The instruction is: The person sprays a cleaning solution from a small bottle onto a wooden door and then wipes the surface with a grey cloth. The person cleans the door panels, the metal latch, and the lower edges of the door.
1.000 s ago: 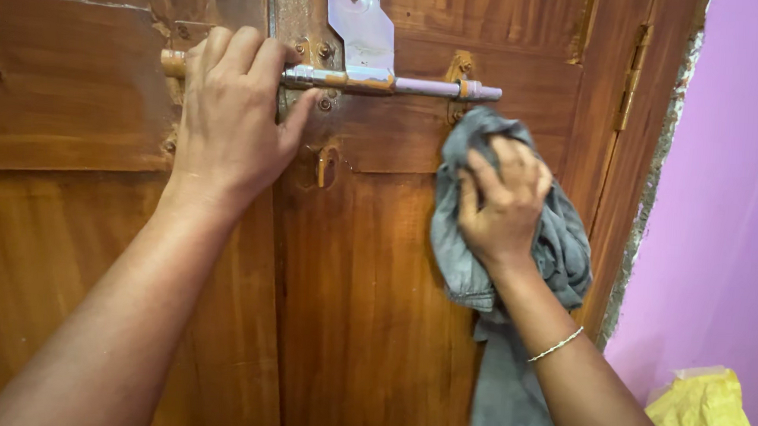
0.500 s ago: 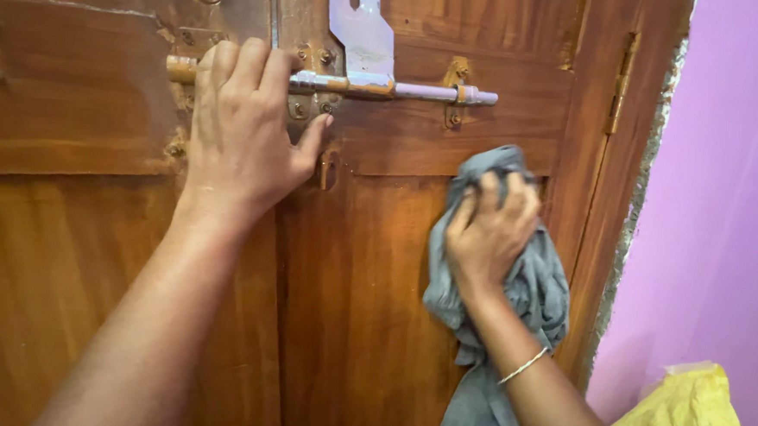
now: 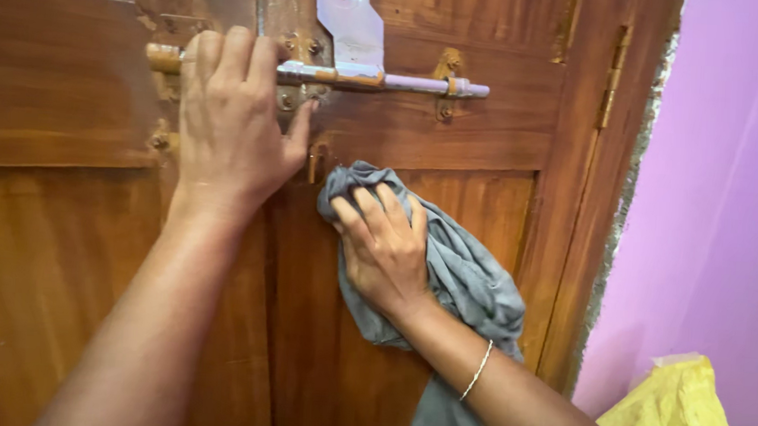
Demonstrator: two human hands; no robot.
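I face a brown wooden double door [image 3: 57, 248]. My left hand [image 3: 228, 119] is wrapped over the left part of a horizontal metal sliding bolt [image 3: 386, 81] near the top, with the thumb resting below the bolt plate. My right hand [image 3: 386, 244] presses a crumpled grey cloth [image 3: 466, 282] flat against the right door leaf, just below the bolt and close to the middle seam. A thin bangle circles my right wrist. The cloth's loose end hangs down under my forearm.
A flat metal hasp plate [image 3: 347, 21] hangs above the bolt. A hinge [image 3: 612, 78] sits on the right door frame. Beyond the frame is a pink wall [image 3: 726, 188], and a yellow bag [image 3: 675, 419] lies at the bottom right.
My right hand has moved the grey cloth down and to the left across the right door leaf, from beside the bolt's end to near the middle seam. My left hand has stayed on the bolt.
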